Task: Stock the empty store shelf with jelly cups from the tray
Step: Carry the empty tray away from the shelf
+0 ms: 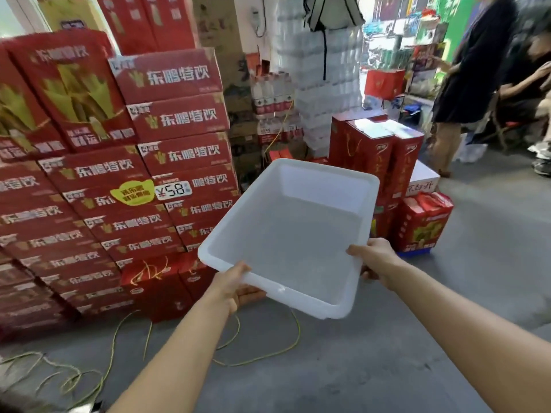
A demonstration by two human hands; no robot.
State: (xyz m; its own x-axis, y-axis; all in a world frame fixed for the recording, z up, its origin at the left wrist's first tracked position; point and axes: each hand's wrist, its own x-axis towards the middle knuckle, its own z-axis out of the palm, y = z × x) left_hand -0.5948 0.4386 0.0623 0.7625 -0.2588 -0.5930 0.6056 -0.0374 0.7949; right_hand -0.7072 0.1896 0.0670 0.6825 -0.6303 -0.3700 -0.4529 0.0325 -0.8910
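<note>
Both forearms reach in from the bottom edge toward 12 o'clock, and each hand holds the near end of a white plastic tray (286,234) above the grey floor (417,338). On the left hand (231,283) the grip is closed on the tray's near left rim: the thumb lies over the edge and the fingers curl beneath the base. On the right hand (377,259) the grip is closed on the near right corner, thumb inside the wall and fingers under the outside. That tray sits at the middle of the view, tilted, its far end toward 12 o'clock; its inside shows only bare plastic.

At 9 o'clock stands a tall stack of red drink cartons (125,180) with a white price tag (173,190) reading ¥58. Thin yellow-green cord (262,356) trails over the floor at 6 to 8 o'clock. At 1 o'clock, just beyond the tray, stand tall red gift boxes (378,150), with a smaller red pack (423,225) at 3 o'clock. Shrink-wrapped water bottles (272,96) are piled at 12 o'clock. At 2 o'clock a person in dark clothes (474,70) stands, blurred.
</note>
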